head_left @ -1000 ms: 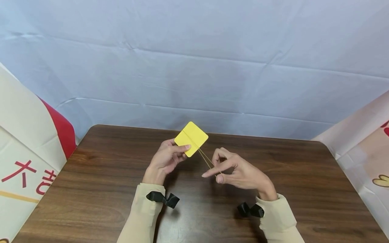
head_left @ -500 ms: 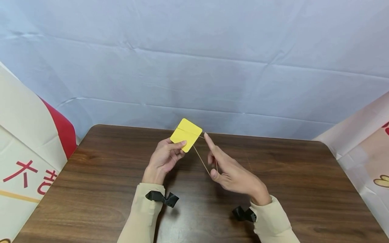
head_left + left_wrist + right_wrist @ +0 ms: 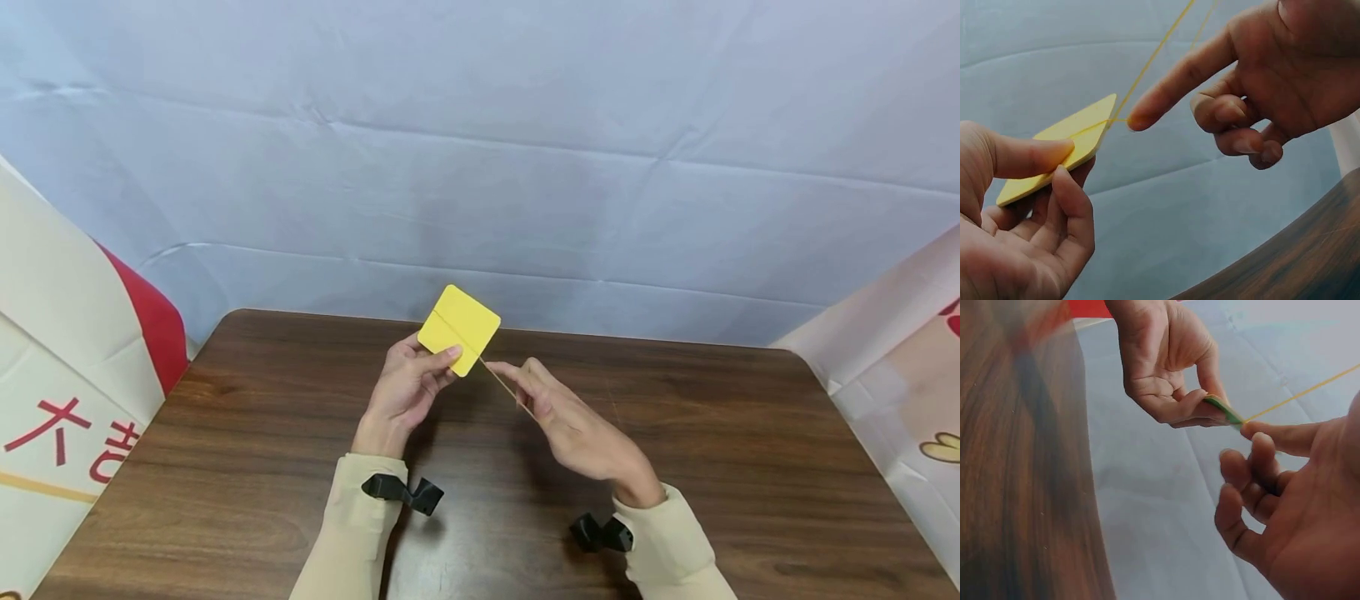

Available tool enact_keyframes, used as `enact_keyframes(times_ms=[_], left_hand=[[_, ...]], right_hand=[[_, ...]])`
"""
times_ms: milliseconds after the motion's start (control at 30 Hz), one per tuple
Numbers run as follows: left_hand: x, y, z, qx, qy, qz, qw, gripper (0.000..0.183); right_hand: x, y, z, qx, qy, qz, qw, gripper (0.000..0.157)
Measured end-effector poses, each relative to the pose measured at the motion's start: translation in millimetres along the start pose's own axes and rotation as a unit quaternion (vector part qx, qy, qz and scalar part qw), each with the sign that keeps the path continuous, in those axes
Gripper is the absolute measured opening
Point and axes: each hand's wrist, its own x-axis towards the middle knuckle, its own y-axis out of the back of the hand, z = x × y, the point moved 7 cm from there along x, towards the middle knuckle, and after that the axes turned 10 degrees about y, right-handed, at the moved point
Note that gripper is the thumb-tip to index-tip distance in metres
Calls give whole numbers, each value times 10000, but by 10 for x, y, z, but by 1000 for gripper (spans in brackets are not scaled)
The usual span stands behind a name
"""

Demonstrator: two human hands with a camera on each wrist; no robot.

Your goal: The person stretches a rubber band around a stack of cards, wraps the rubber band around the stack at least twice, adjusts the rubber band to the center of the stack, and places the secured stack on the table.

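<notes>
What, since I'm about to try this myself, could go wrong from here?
The thin yellow cord looks taut and meets the bare right hand at its index fingertip, so it might slip off. The flat yellow square with rounded corners is pinched along one side by the bare left hand; a pull might twist it loose.

Each beige sleeve (image 3: 352, 533) carries a black, angular device (image 3: 385, 487) near its end.
</notes>
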Motion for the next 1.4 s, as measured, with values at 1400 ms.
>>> enact_keyframes(times_ms=[1400], left_hand=[[-522,-687,279,6172,-2194,-1238,7454,19]], right_hand=[[-42,18,189,895,-393,-59,9952,34]])
